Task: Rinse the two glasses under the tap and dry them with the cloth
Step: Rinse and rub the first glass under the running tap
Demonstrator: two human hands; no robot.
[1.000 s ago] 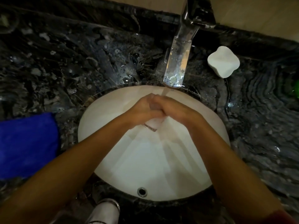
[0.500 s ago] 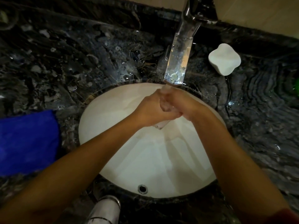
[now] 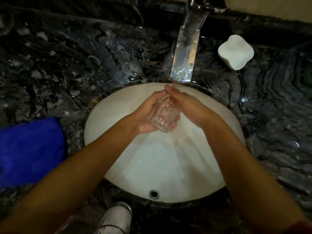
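A clear ribbed glass [image 3: 163, 114] lies tilted in my left hand [image 3: 148, 115], which cups it from below with curled fingers over the white sink basin [image 3: 168, 166]. My right hand [image 3: 187, 105] lies flat against the glass's upper right side, fingers straight and pointing toward the tap [image 3: 185, 53]. Both hands sit just below the spout. The blue cloth [image 3: 30, 151] lies on the counter left of the basin. A second glass does not show clearly.
Dark marble counter [image 3: 67, 65], wet around the tap, surrounds the basin. A white soap dish [image 3: 235, 51] sits right of the tap. A white cylindrical object with a metal rim [image 3: 116, 215] stands at the near edge. The overflow hole [image 3: 154, 193] is at the basin's front.
The hands have opened up from a clasp around the glass. The glass now lies exposed in my left palm, and my right hand has flattened against its side.
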